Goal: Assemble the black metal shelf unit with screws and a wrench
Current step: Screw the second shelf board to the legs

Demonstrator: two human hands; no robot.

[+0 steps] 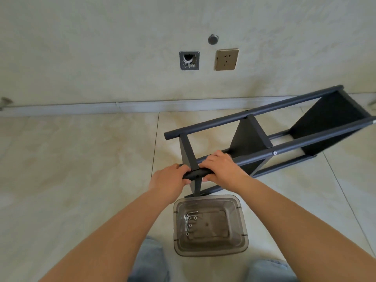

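Floor (81, 159) of pale glossy tiles with thin dark seams, met at the far side by a light skirting board (101, 107) and a mottled cream wall (101, 47). On the wall, a brass-coloured socket (226, 59), just left of it an open wall box (189, 60) showing a white pipe end, and above them a round grey knob (212, 39).

Black shelf unit (264, 135) lying on its side on the tiles, running from centre toward upper right, three flat panels spanning between round tubes. Silver screw head (274, 153) seated in the near tube.

Left hand (171, 178) wrapped over the near end of the closest tube, fingers curled round it. Right hand (221, 167) clamped on the same tube just beside, fingers over the top, thumb underneath, a short bare stretch of tube between the two hands where the nearest panel joins.

Clear plastic bin (242, 237) standing on the floor directly below the hands, close to the shelf's near end. Inside, at the left of its bottom, loose screws (191, 218) and a small silvery wrench (186, 221). Blue jeans (150, 261) at the bottom edge.
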